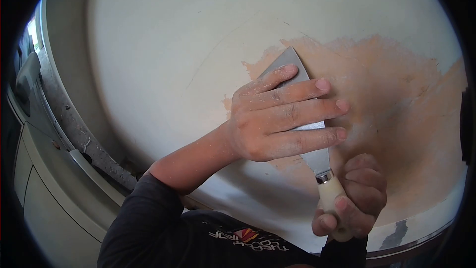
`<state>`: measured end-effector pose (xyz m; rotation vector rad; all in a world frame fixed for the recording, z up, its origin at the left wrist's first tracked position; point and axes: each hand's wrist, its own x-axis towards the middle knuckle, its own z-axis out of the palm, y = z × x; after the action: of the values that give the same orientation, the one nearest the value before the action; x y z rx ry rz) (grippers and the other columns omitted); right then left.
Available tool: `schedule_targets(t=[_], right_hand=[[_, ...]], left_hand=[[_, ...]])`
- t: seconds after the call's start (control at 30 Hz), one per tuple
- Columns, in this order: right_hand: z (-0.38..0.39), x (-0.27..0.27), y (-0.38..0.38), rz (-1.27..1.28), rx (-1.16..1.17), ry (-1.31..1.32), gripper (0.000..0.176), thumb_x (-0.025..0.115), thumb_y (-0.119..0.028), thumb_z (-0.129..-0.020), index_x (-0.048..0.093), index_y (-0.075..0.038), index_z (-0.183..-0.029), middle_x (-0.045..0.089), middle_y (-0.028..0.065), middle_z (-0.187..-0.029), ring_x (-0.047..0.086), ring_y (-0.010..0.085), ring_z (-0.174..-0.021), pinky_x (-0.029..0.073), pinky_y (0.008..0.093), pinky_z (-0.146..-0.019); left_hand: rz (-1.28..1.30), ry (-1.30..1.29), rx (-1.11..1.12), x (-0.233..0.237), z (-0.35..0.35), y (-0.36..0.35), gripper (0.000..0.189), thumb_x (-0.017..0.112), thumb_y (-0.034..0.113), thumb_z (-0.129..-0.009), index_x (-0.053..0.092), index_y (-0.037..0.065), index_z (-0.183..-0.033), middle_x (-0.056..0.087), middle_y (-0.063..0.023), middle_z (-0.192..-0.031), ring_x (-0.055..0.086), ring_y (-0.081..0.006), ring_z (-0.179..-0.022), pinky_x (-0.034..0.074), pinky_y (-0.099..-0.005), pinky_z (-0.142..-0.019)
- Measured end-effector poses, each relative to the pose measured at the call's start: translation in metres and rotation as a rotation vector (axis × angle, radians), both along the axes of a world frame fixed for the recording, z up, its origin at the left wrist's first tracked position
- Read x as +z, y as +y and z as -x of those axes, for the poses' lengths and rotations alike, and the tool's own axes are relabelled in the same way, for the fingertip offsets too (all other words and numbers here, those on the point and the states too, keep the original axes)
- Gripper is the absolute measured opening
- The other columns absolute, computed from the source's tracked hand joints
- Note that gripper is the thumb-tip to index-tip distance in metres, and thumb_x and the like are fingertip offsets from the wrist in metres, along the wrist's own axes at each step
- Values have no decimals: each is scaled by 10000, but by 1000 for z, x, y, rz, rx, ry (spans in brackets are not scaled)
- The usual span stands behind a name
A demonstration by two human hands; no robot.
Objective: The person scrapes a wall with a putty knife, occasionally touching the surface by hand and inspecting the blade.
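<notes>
A putty knife with a metal blade point(317, 160) and a cream handle point(331, 194) points up and to the left. The fingers of my right hand point(364, 183) are wrapped round its handle. My left hand point(282, 114) lies across the blade, fingers spread and stretched out to the right, with pale dust on the skin. Whether its palm touches the blade is hidden. Behind both hands is a pale surface point(148, 44) with a large orange-tan patch point(391, 79) of uneven edge.
At the left, a beige car door panel point(59, 193) with a handle point(28, 77) stands beside a dusty strip point(74, 119). A dark grey mark point(395, 234) shows near the curved lower-right edge of the pale surface.
</notes>
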<state>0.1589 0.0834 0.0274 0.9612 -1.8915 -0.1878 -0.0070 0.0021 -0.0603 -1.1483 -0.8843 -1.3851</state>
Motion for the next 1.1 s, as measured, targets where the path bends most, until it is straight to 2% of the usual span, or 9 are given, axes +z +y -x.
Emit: schedule_targets(t=[0.07, 0.2, 0.3, 0.4, 0.5, 0.6, 1.1], right_hand=[[-2, 1, 1, 66, -50, -98, 283, 685, -401, -961, 609, -131, -999, 488, 3, -723, 452, 141, -583, 436, 299, -508], [-2, 2, 1, -18, -17, -52, 266, 697, -369, -952, 604, -128, -1018, 474, 0, -701, 455, 137, -555, 428, 303, -494], [-4, 3, 0, 47, -32, -111, 277, 701, -372, -951, 604, -122, -1021, 468, -4, -698, 439, 137, -554, 423, 306, -484], [-2, 2, 0, -35, -39, -93, 271, 700, -361, -947, 598, -121, -1021, 463, -5, -690, 437, 137, -543, 421, 312, -483], [-3, 2, 0, 80, -46, -108, 289, 689, -393, -959, 601, -122, -1014, 465, -5, -688, 430, 135, -544, 428, 311, -488], [-5, 6, -3, -1, -70, -109, 290, 671, -400, -972, 596, -124, -1018, 461, -5, -687, 428, 130, -532, 422, 307, -487], [-2, 3, 7, -4, -4, -150, 291, 634, -396, -996, 588, -116, -1061, 458, -3, -705, 413, 124, -522, 409, 299, -482]], left_hand=[[-3, -39, 3, 2, -1, -2, 185, 740, 268, -869, 764, 304, -1048, 740, -8, -1213, 620, -248, -1274, 374, -427, -1183], [15, -20, -12, 0, -2, -2, 195, 747, 291, -857, 764, 304, -1051, 746, -8, -1197, 627, -249, -1264, 378, -432, -1178], [3, -62, -12, 0, -1, -2, 172, 733, 278, -878, 762, 308, -1045, 746, -6, -1195, 624, -238, -1270, 379, -424, -1180], [-8, -6, -10, -2, 1, 0, 147, 729, 271, -891, 763, 301, -1031, 746, -10, -1194, 622, -235, -1273, 379, -421, -1179], [16, -83, 0, 1, -1, -6, 125, 712, 258, -911, 760, 297, -1019, 745, -9, -1197, 613, -225, -1285, 376, -410, -1185], [-1, -3, 7, -3, -1, 0, 130, 719, 272, -904, 760, 297, -1024, 744, -7, -1198, 615, -229, -1282, 376, -411, -1183], [-20, -38, 11, -3, 0, 1, 169, 743, 310, -871, 761, 321, -1039, 751, 2, -1183, 646, -229, -1239, 388, -418, -1170]])
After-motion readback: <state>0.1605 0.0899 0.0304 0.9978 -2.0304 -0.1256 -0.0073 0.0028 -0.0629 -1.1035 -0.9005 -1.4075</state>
